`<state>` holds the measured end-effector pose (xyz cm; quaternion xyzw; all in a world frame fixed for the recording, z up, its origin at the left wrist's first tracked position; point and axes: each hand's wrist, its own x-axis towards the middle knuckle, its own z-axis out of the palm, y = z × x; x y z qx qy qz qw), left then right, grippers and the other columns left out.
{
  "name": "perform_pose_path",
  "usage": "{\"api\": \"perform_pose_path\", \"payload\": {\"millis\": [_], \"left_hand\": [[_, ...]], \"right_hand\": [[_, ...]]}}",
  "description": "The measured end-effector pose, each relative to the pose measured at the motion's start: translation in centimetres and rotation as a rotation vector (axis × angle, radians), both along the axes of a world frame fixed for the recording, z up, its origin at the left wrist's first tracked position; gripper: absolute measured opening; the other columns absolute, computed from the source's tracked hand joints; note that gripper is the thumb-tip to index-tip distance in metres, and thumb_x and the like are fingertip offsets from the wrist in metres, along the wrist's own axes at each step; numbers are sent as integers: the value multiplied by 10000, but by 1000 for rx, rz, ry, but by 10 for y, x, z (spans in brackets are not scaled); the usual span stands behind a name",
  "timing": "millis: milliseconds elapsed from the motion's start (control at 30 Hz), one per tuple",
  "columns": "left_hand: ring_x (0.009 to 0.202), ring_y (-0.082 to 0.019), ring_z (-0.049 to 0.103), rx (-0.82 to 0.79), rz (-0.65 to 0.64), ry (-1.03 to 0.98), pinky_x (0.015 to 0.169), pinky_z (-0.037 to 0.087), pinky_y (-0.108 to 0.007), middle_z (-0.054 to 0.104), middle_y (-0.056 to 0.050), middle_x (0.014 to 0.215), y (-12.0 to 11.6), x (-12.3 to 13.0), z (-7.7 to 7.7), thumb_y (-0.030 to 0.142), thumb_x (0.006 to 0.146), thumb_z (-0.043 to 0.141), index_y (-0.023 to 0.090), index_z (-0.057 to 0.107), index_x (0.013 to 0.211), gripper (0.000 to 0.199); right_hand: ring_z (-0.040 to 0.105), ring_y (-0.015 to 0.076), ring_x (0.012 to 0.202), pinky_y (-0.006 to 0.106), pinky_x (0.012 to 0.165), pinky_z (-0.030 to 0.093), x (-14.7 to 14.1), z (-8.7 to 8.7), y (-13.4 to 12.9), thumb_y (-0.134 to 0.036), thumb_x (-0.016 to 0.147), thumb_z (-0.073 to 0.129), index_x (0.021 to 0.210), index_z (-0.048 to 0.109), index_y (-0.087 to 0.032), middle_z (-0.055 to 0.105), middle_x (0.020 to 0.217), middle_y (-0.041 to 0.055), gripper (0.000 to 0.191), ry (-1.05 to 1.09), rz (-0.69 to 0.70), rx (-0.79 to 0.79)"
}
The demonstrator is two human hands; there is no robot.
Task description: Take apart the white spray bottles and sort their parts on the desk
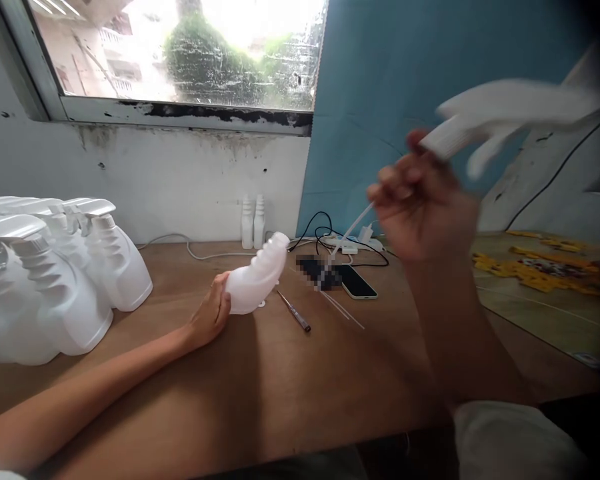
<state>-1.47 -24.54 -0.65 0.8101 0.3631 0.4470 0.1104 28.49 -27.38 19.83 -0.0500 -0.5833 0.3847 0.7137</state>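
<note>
My left hand (pixel 211 313) is wrapped round the lower part of a white plastic bottle (pixel 255 283), which tilts to the right above the table with its neck uncapped. Raised at the right, my right hand (pixel 423 197) grips a white spray trigger head (pixel 510 110) near its collar, somewhat blurred. A thin white tube (pixel 353 230) slants down and left from that hand towards the phones. Bottle and spray head are apart.
White spray bottles (pixel 75 293) crowd the left side. A screwdriver (pixel 294 312), thin white sticks (pixel 343 308), a phone (pixel 359 282) and cables lie mid-table. Two small bottles (pixel 253 223) stand by the wall. Yellow pieces (pixel 545 263) lie at the right.
</note>
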Motion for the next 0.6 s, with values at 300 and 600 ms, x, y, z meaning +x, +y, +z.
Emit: {"api": "perform_pose_path", "payload": {"millis": [300,600], "left_hand": [[1130,-226,490,24,-70,88,983,398,-374,435,-162,1294,-10,1,-1,257,956,291,179,234,1369,424],[1102,-235,515,41,-94,67,947,427,-383,427,-161,1317,-16,4,-6,268,947,308,211,236,1383,446]], "right_hand": [[363,40,518,183,548,355,13,22,5,-43,973,154,884,638,-259,357,702,-19,538,129,-198,110],[370,9,451,156,497,346,0,26,-1,-45,993,141,793,608,-168,413,606,-40,523,321,8,8]]}}
